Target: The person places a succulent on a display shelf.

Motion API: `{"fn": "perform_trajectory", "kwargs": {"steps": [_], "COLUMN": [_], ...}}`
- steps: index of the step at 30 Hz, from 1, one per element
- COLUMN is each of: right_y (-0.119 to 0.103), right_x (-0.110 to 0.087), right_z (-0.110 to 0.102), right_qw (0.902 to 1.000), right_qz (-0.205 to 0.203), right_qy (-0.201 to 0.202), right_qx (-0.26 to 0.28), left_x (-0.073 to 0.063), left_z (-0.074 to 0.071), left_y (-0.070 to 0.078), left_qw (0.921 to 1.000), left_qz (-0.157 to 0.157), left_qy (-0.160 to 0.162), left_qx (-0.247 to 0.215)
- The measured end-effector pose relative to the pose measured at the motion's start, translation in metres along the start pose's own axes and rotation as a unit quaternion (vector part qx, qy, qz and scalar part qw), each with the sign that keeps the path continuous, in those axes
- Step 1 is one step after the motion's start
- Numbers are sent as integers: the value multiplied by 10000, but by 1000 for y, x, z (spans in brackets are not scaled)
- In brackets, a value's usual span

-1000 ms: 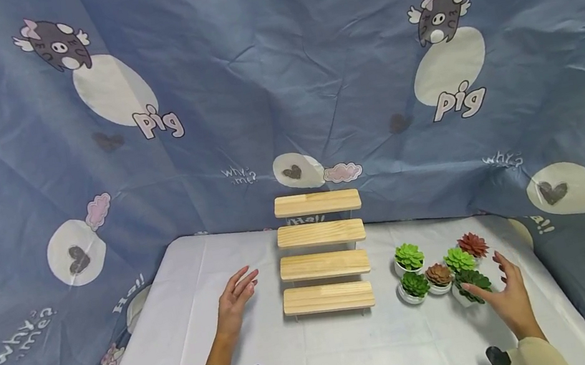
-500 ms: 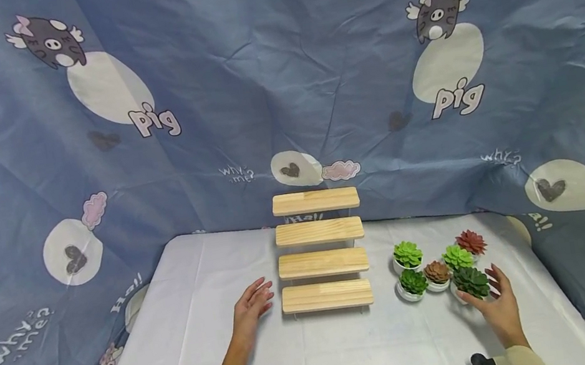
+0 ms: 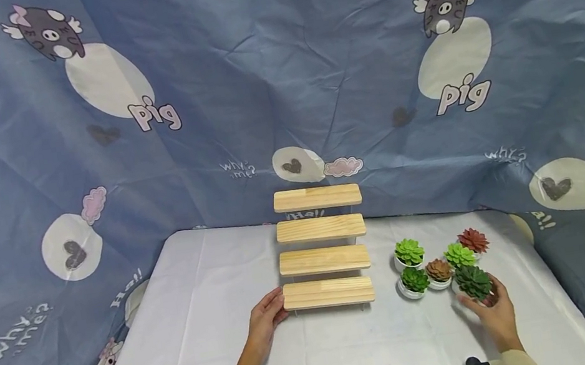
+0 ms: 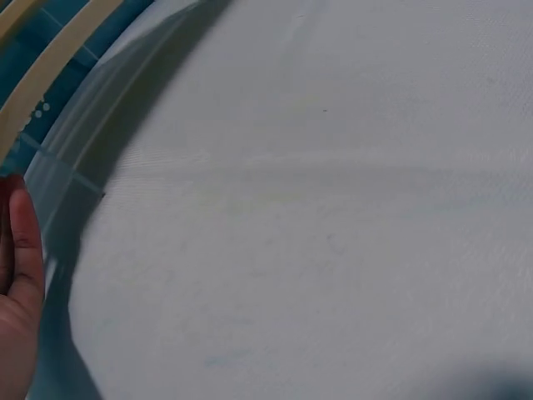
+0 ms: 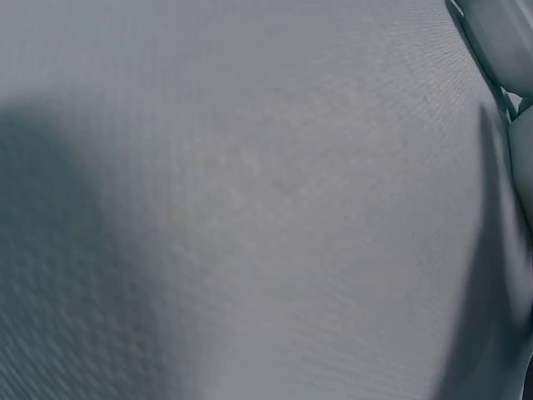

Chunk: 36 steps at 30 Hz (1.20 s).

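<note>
A: What is the right hand (image 3: 495, 307) doing?
B: Grasping the dark green plant (image 3: 473, 281), thumb on the pot's left side and fingers around its right. That plant is on the right of the scene, at the near edge of the cluster.

A: Which way does it face?
B: Its rosette faces up, and being round it shows no clear long axis.

A: And the left hand (image 3: 265, 323)?
B: At the left end of the wooden rack's near plank (image 3: 328, 293), fingers meeting that end. I cannot tell whether they pinch it.

A: How does the wooden rack (image 3: 323, 260) lie?
B: In the middle of the table. Its four planks each have their long axis left to right, ranked from near to far.

A: What surrounds the held plant?
B: The brown plant (image 3: 439, 270) is just left, a light green plant (image 3: 459, 255) just beyond on the far side, and the red plant (image 3: 473, 240) farther still. Left of the brown one, a mid-green plant (image 3: 415, 279) sits near and another light green plant (image 3: 409, 251) far.
</note>
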State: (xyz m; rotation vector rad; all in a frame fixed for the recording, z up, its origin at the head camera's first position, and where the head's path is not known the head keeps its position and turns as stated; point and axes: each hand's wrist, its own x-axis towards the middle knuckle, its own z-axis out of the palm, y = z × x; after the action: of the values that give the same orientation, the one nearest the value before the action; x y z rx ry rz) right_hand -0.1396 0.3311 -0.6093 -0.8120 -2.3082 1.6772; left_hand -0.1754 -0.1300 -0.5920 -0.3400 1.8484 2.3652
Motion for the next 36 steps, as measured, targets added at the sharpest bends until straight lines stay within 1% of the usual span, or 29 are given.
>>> {"fn": "perform_trajectory", "kwargs": {"steps": [3,7,13,16,20,26,36], "right_y": [2,5,7,9,10,10,6], "right_x": [1,2,4,5,6,6,2], "right_z": [2,3,5,7,8,8,6], "right_qw": [9997,9987,9977,9976,9970,9959,9952], "right_qz": [141,311,450,395,370,369,237], "right_qy": [161,400,476,534,659,746,706], "right_qx": [109,93,174,198,170,341,627], "left_x": [0,1,4,5,6,6,4], "left_z": [3,6,9,10,11,11,6], "left_y": [-3,-6,-11,-14,-18,-19,-21], "left_qw": [10000,9998,9989,9985,9981,9972,9971], "left_qz": [-81,-136,-195,-200,-141,-134,-98], "left_qy": [33,115,389,469,500,553,406], "left_qx": [-27,-55,-172,-209,-318,-481,-635]}}
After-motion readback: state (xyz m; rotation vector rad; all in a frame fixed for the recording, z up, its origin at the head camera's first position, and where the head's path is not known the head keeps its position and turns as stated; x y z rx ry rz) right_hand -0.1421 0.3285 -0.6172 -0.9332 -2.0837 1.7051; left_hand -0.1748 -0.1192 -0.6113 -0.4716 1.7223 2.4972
